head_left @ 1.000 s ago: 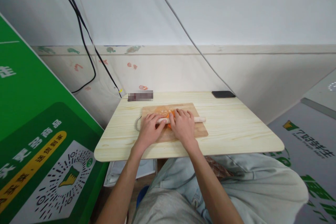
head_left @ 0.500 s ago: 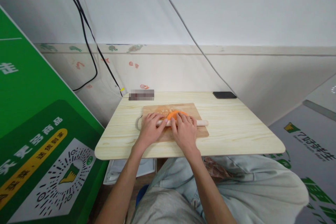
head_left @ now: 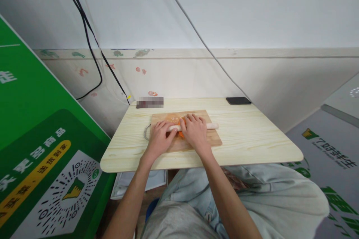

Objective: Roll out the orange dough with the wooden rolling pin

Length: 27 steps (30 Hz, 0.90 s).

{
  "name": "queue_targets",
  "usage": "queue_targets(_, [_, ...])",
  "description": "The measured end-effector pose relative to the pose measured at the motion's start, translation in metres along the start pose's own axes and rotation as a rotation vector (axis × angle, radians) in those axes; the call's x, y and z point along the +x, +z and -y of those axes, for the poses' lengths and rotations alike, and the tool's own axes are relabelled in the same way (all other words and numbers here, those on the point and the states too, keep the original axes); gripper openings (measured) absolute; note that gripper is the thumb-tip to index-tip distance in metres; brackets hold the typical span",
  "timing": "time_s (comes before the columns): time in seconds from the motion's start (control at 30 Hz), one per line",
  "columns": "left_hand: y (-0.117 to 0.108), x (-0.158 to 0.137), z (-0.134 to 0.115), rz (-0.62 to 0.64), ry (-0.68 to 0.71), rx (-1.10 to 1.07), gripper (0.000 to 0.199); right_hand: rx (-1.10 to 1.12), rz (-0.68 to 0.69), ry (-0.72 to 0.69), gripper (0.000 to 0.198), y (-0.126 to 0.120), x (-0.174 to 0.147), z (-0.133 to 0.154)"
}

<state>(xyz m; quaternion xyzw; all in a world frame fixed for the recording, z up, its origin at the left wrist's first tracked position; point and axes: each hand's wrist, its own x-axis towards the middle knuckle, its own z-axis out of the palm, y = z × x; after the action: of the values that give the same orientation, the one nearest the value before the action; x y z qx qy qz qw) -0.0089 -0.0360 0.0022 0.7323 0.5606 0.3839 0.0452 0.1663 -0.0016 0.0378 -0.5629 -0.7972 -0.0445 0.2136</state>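
White wall and a painted baseboard stand behind a pale wooden bench. Near its far edge lies a wooden cutting board, with a black phone at the far right corner. Both hands lie palm-down on a rolling pin set across the board: the left hand and right hand press it with flat, uncurled fingers. Orange dough peeks out between them, under the pin.
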Motion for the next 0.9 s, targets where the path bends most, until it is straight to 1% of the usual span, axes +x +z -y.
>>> queue_targets(0.13, [0.0,0.0,-0.001,0.003,-0.007,0.003,0.015,0.014,-0.024,0.017,0.041,0.002,-0.003,0.001])
queue_targets(0.33, [0.0,-0.001,-0.001,-0.01,0.0,0.007,0.016,0.082,-0.112,0.05,0.039,0.007,-0.034,0.004])
queue_targets(0.43, [0.0,0.0,-0.001,-0.008,0.003,0.01,0.017,0.103,-0.133,0.049,0.04,0.008,-0.043,0.004])
queue_targets(0.53, [-0.001,0.0,-0.001,-0.003,0.009,0.009,0.017,0.111,-0.111,0.035,0.042,0.007,-0.042,0.002])
queue_targets(0.73, [0.0,0.0,-0.001,-0.007,0.005,0.013,0.018,0.107,-0.049,0.013,0.041,0.003,-0.028,-0.001])
queue_targets(0.9, [0.002,-0.001,0.001,-0.008,0.002,0.015,0.017,0.049,-0.012,-0.002,0.039,0.0,-0.014,-0.001])
